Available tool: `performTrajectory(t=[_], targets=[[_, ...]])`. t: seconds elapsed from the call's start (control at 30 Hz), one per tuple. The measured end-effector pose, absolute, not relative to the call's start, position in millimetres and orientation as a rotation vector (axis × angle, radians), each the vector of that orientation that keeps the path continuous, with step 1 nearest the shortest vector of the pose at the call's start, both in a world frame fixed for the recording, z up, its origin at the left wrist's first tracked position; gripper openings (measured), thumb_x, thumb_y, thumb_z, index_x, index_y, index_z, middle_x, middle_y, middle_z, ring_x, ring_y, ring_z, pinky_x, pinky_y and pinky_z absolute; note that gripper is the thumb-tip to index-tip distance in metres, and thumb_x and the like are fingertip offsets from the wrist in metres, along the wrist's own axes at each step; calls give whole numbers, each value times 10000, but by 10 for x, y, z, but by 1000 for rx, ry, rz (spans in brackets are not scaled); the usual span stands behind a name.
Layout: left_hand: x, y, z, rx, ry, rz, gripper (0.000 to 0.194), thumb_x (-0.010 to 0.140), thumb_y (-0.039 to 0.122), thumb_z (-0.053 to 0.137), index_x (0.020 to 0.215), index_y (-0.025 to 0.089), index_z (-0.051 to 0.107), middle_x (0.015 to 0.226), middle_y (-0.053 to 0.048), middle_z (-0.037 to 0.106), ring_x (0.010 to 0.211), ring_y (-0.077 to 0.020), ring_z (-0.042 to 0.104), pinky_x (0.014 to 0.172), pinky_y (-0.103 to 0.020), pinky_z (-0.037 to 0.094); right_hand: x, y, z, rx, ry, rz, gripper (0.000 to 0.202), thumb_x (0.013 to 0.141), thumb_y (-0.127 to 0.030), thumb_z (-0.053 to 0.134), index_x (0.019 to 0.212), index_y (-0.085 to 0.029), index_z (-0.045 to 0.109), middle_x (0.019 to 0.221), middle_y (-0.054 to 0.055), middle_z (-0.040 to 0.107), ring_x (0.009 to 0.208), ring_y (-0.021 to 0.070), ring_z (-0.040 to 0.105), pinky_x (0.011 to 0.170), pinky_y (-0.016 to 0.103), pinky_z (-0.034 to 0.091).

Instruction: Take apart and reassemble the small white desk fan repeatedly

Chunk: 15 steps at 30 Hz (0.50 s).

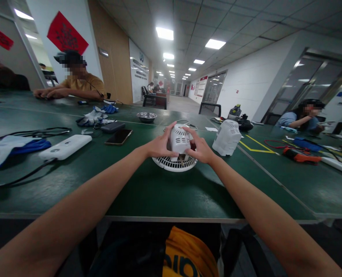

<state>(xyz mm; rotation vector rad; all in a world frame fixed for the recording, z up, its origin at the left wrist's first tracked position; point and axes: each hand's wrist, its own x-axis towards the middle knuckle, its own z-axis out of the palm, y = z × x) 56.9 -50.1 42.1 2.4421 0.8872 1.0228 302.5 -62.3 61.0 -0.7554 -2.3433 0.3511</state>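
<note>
A white slotted housing sits over a round white grille on the green table. My left hand holds the housing's left side, thumb low and fingers over the top. Against its right side, my right hand grips with thumb and fingers. Something small and brownish shows below the housing near my right thumb, too small to make out. A thin pale cable loops behind the housing. To the right of my right hand stands a second white vented casing, touched by neither hand.
Left on the green table lie a phone, a white power bank, a dark box and gloves. A metal bowl stands behind. An orange meter lies right. People sit across the table.
</note>
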Motion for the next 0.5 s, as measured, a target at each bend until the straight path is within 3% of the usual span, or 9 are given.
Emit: performTrajectory(t=[0.17, 0.5], targets=[[628, -549, 466, 2464, 890, 1058, 1242, 602, 457, 798, 1533, 261, 1, 1440, -203, 418, 1200, -423, 530, 996, -602, 387, 3002, -658, 629, -749, -2328, 395, 863, 719, -229, 607, 1495, -269, 232, 635, -51, 534, 532, 155, 493, 660, 366, 495], [552, -478, 475, 2545, 812, 1065, 1083, 603, 383, 771, 1469, 247, 135, 1318, -166, 497, 1120, -372, 569, 953, -545, 439, 2996, -631, 621, -739, -2347, 537, 903, 686, -183, 619, 1484, -292, 211, 624, -77, 516, 530, 131, 514, 560, 272, 456]])
